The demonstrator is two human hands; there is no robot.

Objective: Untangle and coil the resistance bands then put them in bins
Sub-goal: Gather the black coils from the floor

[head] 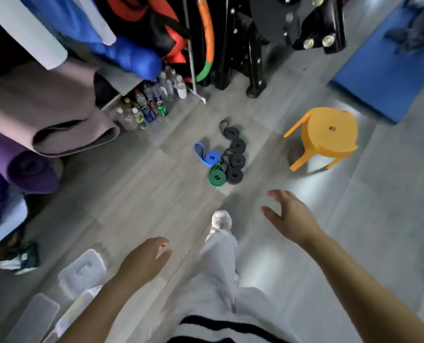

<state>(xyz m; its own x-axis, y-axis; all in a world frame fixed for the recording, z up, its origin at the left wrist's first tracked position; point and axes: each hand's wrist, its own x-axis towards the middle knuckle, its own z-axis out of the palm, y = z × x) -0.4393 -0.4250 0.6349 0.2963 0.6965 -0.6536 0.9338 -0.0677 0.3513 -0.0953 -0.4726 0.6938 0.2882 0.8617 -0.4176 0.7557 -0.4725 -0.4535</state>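
Black coiled bands (234,154) run away from left hand (144,262) and right hand (290,216), fingers (277,195) slack.

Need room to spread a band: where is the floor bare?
Bare floor lies between the coiled bands and the rolled mats, and between the bands and the orange stool. Crowded behind the bands: bottles. Clear bins fill the near left.

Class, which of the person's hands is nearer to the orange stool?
Right. The right hand is just below-left of the orange stool; the left hand lies farther down-left.
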